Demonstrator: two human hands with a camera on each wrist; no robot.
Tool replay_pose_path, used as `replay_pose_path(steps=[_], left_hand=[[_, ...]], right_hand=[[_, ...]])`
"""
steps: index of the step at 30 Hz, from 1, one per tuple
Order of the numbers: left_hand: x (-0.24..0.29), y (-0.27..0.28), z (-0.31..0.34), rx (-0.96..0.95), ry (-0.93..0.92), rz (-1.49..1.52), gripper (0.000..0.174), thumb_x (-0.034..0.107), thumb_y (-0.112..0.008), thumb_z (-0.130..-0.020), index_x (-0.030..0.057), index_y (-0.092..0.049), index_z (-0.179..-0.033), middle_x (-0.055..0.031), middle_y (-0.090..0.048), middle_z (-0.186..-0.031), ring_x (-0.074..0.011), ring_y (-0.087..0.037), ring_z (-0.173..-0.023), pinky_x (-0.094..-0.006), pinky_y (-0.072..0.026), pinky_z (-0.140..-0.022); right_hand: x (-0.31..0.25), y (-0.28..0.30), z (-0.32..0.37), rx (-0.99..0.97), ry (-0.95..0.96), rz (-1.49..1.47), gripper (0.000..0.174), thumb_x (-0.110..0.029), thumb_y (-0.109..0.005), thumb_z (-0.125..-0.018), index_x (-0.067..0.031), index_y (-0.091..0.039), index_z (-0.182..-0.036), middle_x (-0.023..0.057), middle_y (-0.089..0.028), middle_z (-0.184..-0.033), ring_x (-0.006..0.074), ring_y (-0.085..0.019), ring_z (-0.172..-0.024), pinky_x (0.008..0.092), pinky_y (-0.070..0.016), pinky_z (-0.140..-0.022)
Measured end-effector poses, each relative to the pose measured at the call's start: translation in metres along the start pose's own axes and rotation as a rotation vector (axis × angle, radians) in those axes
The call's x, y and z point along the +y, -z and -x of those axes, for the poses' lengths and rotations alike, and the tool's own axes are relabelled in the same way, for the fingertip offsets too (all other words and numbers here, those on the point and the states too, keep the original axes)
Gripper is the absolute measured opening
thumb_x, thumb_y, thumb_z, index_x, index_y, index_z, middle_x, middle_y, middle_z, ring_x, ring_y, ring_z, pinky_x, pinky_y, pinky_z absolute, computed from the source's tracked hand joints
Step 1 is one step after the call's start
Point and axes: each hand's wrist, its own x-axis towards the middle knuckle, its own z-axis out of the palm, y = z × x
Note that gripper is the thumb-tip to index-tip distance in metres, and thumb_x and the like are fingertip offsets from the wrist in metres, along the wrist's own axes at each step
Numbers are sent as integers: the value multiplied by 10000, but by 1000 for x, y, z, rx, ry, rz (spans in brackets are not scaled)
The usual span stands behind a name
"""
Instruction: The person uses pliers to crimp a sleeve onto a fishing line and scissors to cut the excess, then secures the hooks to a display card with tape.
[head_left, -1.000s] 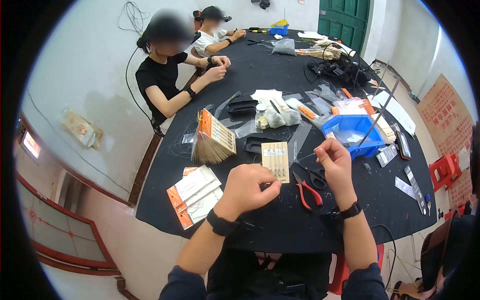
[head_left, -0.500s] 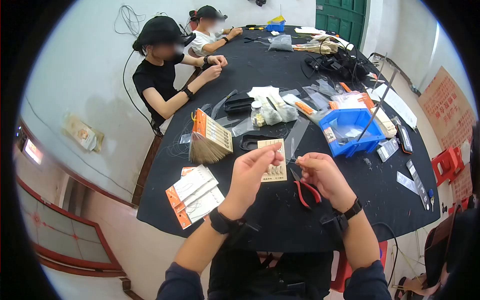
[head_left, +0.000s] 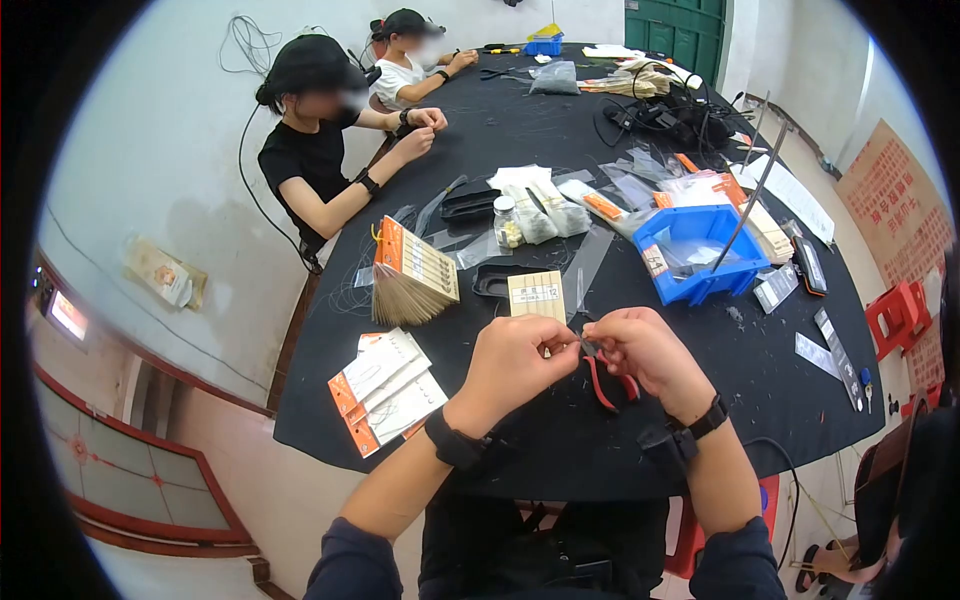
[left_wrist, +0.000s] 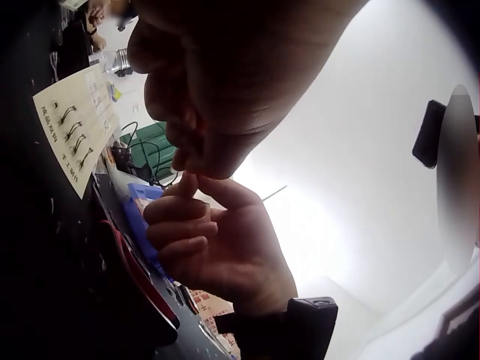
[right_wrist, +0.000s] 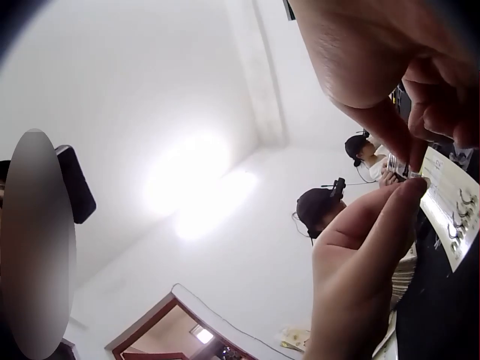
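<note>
In front of me my left hand (head_left: 518, 358) and right hand (head_left: 652, 352) meet fingertip to fingertip, each pinching with thumb and forefinger. Between them is a very small, thin thing that looks like fishing line; the fingers mostly hide it. A pale card (head_left: 537, 292) with the number 12 lies just beyond the left hand, partly covered by it. Several dark fish hooks (left_wrist: 73, 133) sit in a row on this card in the left wrist view. Below the fingertips, red-handled pliers (head_left: 602, 386) lie on the black cloth, partly behind the right hand.
A fanned stack of cards (head_left: 418, 275) stands at left, with orange-and-white packets (head_left: 385, 390) nearer me. A blue bin (head_left: 700, 262) with a rod leaning in it stands at right. Beyond are a small jar (head_left: 507, 222) and plastic bags (head_left: 545, 212). Two people sit at the far left.
The right hand has come left and inward, and the left hand has lowered from its raised pose, so their fingertips now meet in front of the card. The view has shifted slightly.
</note>
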Motion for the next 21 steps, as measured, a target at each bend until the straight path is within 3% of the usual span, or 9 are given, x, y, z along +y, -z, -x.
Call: replay_pose_path(steps=[11, 21], left_hand=[[2, 0, 1, -76, -56, -14, 95, 86, -683, -751, -8, -672, -743, -55, -550, -552, -96, -505, -485, -246, -392, -481], [-3, 1, 2, -121, 45, 92, 95, 77, -674, -768, -16, -675, -752, -43, -554, -557, -63, -484, -510, -237, -383, -494]], right_hand=[[0, -3, 1, -3, -14, 81, 169, -143, -695, -810, -41, -619, -698, -31, -514, -588, 49, -435, -476, 219, -347, -447], [1, -4, 2, 1, -20, 49, 165, -139, -702, -810, -20, -635, -717, -20, -533, -600, 50, -443, -481, 221, -350, -449]])
